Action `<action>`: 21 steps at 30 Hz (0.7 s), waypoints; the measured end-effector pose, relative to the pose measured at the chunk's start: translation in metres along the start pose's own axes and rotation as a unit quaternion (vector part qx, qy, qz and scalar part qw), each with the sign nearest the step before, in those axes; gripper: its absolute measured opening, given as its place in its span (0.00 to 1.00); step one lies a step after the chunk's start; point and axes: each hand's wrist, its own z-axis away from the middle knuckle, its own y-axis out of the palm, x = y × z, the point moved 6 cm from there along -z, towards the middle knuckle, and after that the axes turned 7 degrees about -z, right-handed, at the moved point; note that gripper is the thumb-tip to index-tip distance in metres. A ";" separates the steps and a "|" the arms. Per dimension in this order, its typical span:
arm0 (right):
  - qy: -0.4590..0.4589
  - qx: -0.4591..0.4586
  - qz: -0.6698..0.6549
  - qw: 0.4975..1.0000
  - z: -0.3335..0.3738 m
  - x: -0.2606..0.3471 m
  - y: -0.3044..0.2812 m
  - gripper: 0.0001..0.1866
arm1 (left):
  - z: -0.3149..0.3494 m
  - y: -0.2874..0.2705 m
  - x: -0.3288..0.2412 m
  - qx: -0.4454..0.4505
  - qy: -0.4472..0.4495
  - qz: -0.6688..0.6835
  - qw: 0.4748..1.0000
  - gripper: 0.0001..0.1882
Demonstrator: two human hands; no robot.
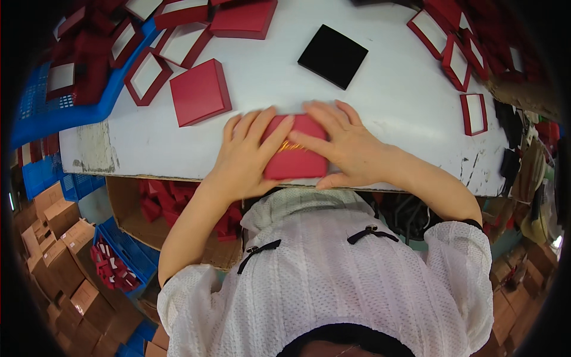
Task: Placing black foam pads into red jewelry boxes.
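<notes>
- two bare hands close on a red square gift box (298, 162) with gold lettering on its top, at the middle of the near edge of a white worktable (410, 119).
- the left hand (245, 152) takes the box's left side, its fingers spread, the index finger lying across the top and the thumb down by the near edge.
- the right hand (357, 149) takes the right side, fingers spread too, its index finger across the top toward the lettering, its thumb by the near right corner; some fingertips are blurred.
- a plain red box (196, 92) sits beyond the left hand, its top facing up, toward the table's left edge.
- an open red tray with a white inside (147, 77) lies just beside a blue plastic crate (116, 98), which covers the table's far left corner and carries more red boxes.
- a black square piece (333, 56) lies beyond the gift box, turned cornerwise; whether box or lid, one cannot tell.
- a small red frame-like tray (474, 114) lies by the right edge, below a cluster of open red trays (428, 31) at the far right corner.
- a cardboard carton (128, 214) holding red pieces stands under the near edge, with stacked brown cartons (89, 297) on the left.
</notes>
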 end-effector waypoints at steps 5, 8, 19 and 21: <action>-0.016 -0.193 0.065 0.979 -0.024 -0.048 -0.040 0.31 | 0.094 -0.039 0.041 0.169 -0.263 -0.194 0.930 0.60; 0.101 -0.167 0.163 0.967 -0.043 -0.064 -0.048 0.24 | 0.063 -0.078 0.042 0.069 -0.217 -0.116 0.967 0.61; -0.120 -0.376 0.162 0.905 0.008 -0.005 -0.080 0.19 | -0.015 -0.040 0.053 -0.236 -0.105 0.142 0.956 0.55; -0.204 -0.319 0.161 0.911 0.005 0.020 -0.052 0.19 | -0.010 0.007 0.042 -0.189 -0.114 0.284 0.933 0.56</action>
